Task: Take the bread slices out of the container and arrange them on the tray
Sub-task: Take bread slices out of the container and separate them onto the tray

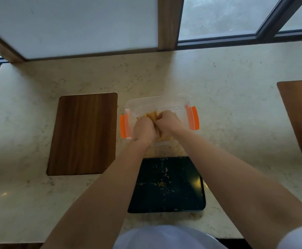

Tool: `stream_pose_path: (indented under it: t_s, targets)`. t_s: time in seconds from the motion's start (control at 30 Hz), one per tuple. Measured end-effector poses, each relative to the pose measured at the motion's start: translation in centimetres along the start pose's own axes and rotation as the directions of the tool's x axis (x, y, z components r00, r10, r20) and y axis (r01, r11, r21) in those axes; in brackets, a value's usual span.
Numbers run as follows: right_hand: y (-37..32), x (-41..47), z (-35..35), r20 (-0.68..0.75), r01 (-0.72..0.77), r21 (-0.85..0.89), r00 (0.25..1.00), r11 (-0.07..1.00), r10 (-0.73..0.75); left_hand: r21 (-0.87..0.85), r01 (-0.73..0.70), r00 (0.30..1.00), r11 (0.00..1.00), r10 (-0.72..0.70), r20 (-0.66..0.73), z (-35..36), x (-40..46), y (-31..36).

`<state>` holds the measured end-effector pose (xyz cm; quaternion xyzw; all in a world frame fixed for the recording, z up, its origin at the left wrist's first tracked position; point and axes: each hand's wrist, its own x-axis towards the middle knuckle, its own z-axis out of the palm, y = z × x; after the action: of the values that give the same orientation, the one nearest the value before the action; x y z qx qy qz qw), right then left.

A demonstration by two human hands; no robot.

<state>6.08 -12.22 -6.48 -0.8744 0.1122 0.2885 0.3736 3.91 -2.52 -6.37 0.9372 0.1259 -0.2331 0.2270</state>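
A clear plastic container with orange side clips stands on the counter ahead of me. Both hands are inside it. My left hand and my right hand close together around browned bread slices, which show only as a small patch between and beyond my fingers. The black tray lies nearer me, between my forearms, holding only scattered crumbs. My arms hide the tray's left and right edges.
A dark wooden board lies left of the container. Another wooden board sits at the far right edge. The pale marble counter ends at a window ledge and frames behind.
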Motion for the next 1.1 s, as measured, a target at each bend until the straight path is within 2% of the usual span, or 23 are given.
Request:
stream_pose_path:
  t_s: [0.13,0.3,0.37,0.47,0.57,0.7,0.73,0.8,0.9,0.97,1.0,1.1]
  targets:
    - [-0.6,-2.1,-1.3,-0.109,0.090,0.050,0.991,0.995,-0.084,-0.103,-0.120,0.991,0.987,0.113,-0.071,-1.8,-1.3,0.7]
    - [-2.4,-7.2,-4.9,-0.280,0.234,0.069,0.938,0.970,-0.206,-0.379,-0.237,0.964,0.894,0.168,-0.207,-5.2,-4.3,1.1]
    - [-2.8,-10.0,-6.4,-0.326,0.287,0.107,0.915,0.952,-0.239,-0.487,-0.231,0.965,0.842,0.135,-0.224,-6.5,-6.1,0.5]
    - [-1.9,-13.9,-7.4,-0.311,0.304,0.253,0.924,0.918,-0.221,-0.733,-0.100,0.994,0.673,0.036,-0.102,-7.5,-8.7,-2.3]
    - [0.4,-16.7,-6.4,-0.182,0.220,0.424,0.971,0.879,-0.156,-0.853,0.075,0.997,0.516,-0.058,0.053,-6.5,-11.5,-6.4]
    - [4.7,-18.8,-2.0,0.030,-0.022,0.603,1.000,0.797,0.005,-0.905,0.255,0.957,0.340,-0.221,0.187,-2.7,-14.8,-12.0]
    - [5.8,-19.1,-0.7,0.069,-0.076,0.612,0.997,0.787,0.042,-0.899,0.290,0.942,0.327,-0.262,0.209,-1.6,-15.4,-13.2]
    - [7.6,-19.2,1.8,0.109,-0.148,0.586,0.989,0.797,0.103,-0.861,0.355,0.914,0.365,-0.329,0.237,0.5,-16.5,-15.3]
    - [9.2,-18.8,4.9,0.167,-0.240,0.540,0.970,0.807,0.176,-0.816,0.404,0.898,0.414,-0.350,0.267,3.0,-18.2,-17.4]
    - [9.5,-18.4,6.4,0.250,-0.334,0.600,0.941,0.727,0.226,-0.822,0.410,0.894,0.396,-0.352,0.277,3.9,-18.9,-18.4]
    - [9.5,-18.3,6.9,0.302,-0.387,0.666,0.922,0.638,0.243,-0.828,0.415,0.889,0.376,-0.359,0.283,4.1,-19.0,-18.7]
    - [9.0,-17.8,8.3,0.429,-0.482,0.841,0.871,0.247,0.238,-0.847,0.421,0.879,0.325,-0.375,0.293,4.1,-19.2,-19.6]
